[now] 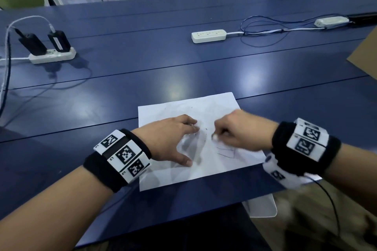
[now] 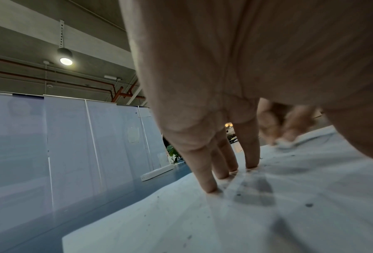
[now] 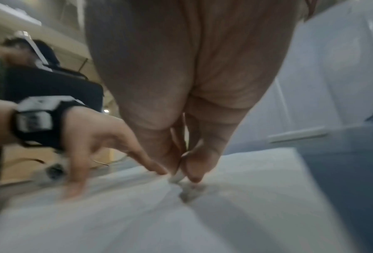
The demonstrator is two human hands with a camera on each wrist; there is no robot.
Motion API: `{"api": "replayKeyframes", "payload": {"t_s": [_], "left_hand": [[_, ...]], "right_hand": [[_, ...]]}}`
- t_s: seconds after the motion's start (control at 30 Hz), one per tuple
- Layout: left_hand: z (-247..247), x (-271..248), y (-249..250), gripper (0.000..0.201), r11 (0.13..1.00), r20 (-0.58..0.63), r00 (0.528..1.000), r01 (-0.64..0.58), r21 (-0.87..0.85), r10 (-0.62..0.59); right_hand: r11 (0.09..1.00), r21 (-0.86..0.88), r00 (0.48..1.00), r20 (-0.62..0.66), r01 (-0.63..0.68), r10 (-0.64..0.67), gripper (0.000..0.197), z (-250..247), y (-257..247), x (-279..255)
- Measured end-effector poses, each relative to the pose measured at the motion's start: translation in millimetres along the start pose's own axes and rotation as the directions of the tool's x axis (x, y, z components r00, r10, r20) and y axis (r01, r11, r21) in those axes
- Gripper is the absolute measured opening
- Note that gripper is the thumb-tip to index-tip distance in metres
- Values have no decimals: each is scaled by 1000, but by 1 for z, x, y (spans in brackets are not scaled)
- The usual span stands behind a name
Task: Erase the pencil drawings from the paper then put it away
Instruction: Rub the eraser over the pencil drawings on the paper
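Note:
A white sheet of paper (image 1: 173, 175) with faint pencil lines (image 1: 226, 152) lies on the blue table (image 1: 142, 87) near its front edge. My left hand (image 1: 173, 140) presses the sheet flat with spread, straight fingers (image 2: 209, 184). My right hand (image 1: 228, 132) pinches a small white eraser (image 1: 214, 137) between thumb and fingertips, its end on the paper just right of my left fingers. The eraser (image 3: 177, 177) shows blurred in the right wrist view, and again (image 2: 286, 143) past my left fingers. Dark eraser crumbs (image 2: 308, 205) dot the paper (image 2: 181, 222).
A white power strip (image 1: 208, 36) lies mid-table with cables trailing right to another strip (image 1: 331, 21). At the left a power strip (image 1: 52, 56) carries two black adapters. Brown cardboard (image 1: 365, 55) juts in at the right edge. A white object (image 1: 263, 206) sits below the table's front edge.

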State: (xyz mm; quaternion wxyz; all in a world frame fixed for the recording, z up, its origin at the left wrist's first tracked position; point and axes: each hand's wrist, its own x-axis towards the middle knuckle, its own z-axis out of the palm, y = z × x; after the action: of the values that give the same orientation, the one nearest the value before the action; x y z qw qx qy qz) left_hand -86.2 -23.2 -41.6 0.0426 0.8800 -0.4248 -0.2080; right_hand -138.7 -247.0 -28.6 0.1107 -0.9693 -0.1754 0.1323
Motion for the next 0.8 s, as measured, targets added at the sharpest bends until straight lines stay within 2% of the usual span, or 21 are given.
{"api": "replayKeyframes", "payload": {"t_s": [0.07, 0.1, 0.13, 0.2, 0.27, 0.33, 0.4, 0.47, 0.57, 0.63, 0.67, 0.73, 0.8], "left_hand": [[0, 0, 0, 95, 1000, -3, 1000, 2, 2, -2], [0, 0, 0, 95, 1000, -2, 1000, 1, 3, -1], [0, 0, 0, 94, 1000, -2, 1000, 1, 3, -1], [0, 0, 0, 94, 1000, -1, 1000, 0, 7, 0], [-1, 0, 1, 93, 1000, -3, 1000, -5, 14, 5], [-1, 0, 1, 93, 1000, 0, 1000, -8, 21, 8], [-1, 0, 1, 93, 1000, 4, 1000, -2, 27, 2], [0, 1, 1, 94, 1000, 3, 1000, -8, 25, 8], [0, 1, 0, 95, 1000, -4, 1000, -7, 27, 7], [0, 1, -1, 95, 1000, -8, 1000, -14, 27, 14], [0, 1, -2, 95, 1000, -6, 1000, -17, 24, 17], [0, 1, -2, 94, 1000, -4, 1000, -15, 18, 15], [0, 1, -1, 94, 1000, 1, 1000, -12, 15, 12]], "right_hand": [[993, -25, 990, -82, -115, 113, 19, -8, 16, 8], [993, -25, 990, -95, -112, 109, 18, -7, 19, 8], [996, -22, 994, -76, -81, 79, 15, -5, 15, 4], [997, 13, 997, 29, 72, -72, 11, 2, -4, -10], [984, 61, 978, 116, 167, -173, 17, 9, -15, -20], [993, 21, 992, 54, 113, -114, 19, 7, -5, -13], [999, -6, 999, -37, -41, 40, 19, -2, 14, -2], [997, -9, 994, -84, -73, 72, 20, -1, 24, -2], [992, 24, 992, 25, 122, -123, 20, 7, -2, -21], [981, 65, 975, 119, 181, -188, 20, 9, -12, -27], [986, 46, 981, 104, 158, -162, 20, 7, -10, -23], [1000, -26, 1000, 27, 6, -5, 20, -3, 7, -7], [992, -47, 992, -49, -117, 114, 20, -9, 22, 2]]}}
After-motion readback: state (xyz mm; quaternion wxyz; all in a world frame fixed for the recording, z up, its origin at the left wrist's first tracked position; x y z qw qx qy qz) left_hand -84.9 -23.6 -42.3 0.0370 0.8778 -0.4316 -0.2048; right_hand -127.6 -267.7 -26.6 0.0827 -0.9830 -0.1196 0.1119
